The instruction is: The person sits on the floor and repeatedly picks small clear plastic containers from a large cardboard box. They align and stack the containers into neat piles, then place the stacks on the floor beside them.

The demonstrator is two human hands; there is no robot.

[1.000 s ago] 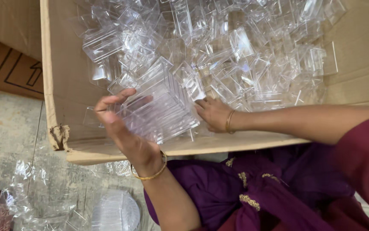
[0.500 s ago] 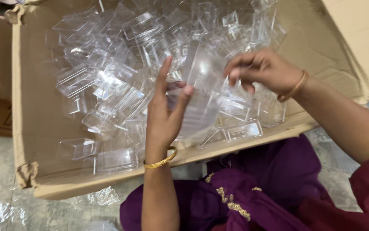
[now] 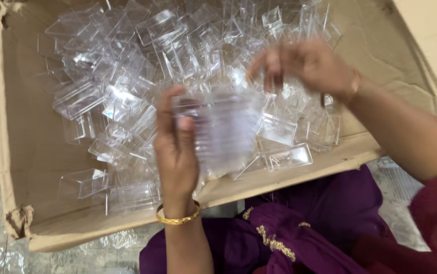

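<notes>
My left hand (image 3: 175,147) grips a stack of clear plastic trays (image 3: 226,132), held upright over the near part of a large cardboard box (image 3: 21,152). My right hand (image 3: 307,63) hovers blurred just above and to the right of the stack, fingers curled, and I cannot make out anything in it. The box is filled with several loose clear plastic containers (image 3: 127,86). One shallow clear tray (image 3: 289,156) lies by the box's near wall, right of the stack.
The box's near cardboard wall (image 3: 127,223) runs across below my hands. Purple clothing (image 3: 289,233) covers my lap under it. Crumpled clear plastic film (image 3: 0,256) lies on the floor at lower left. A cardboard flap (image 3: 431,30) stands at upper right.
The view drew closer to the box. My left hand stayed on the stack of trays while my right hand lifted off it and moved up to the right, now blurred.
</notes>
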